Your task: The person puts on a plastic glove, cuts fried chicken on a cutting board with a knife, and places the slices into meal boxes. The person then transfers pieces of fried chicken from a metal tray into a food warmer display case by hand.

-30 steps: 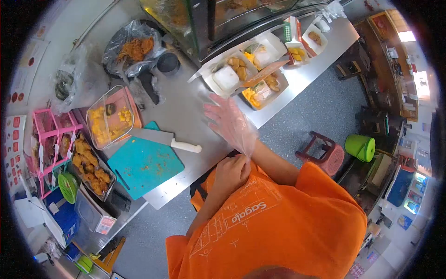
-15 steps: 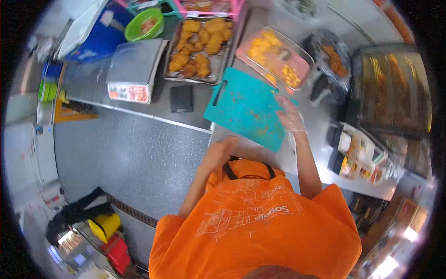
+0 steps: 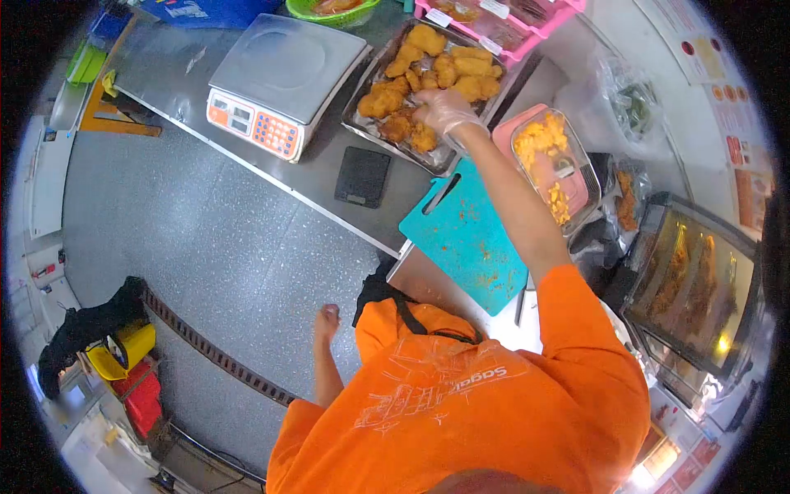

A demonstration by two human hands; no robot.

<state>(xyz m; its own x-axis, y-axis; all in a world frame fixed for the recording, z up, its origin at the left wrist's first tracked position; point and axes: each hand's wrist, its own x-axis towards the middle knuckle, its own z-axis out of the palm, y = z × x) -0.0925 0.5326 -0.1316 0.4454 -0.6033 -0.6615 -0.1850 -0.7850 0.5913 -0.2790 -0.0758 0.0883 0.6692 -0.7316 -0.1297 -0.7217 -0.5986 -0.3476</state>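
My right hand, in a clear plastic glove, reaches into a metal tray of breaded fried chicken pieces. Its fingers are curled onto a piece near the tray's middle, partly hiding it. Below that arm lies a turquoise cutting board with crumbs and small scraps on it. My left hand hangs low beside my body, over the floor, its fingers curled in with nothing visible in them. Right of my right forearm stands a pink-lined container of yellow chopped pieces.
A digital scale and a small black flat device are left of the tray. Behind are a green basket and pink crates. A glass display case and plastic bags stand at the right.
My right hand has left the cutting board and moved up and left into the tray of fried chicken. My left hand has dropped away from the counter edge. The view has shifted.
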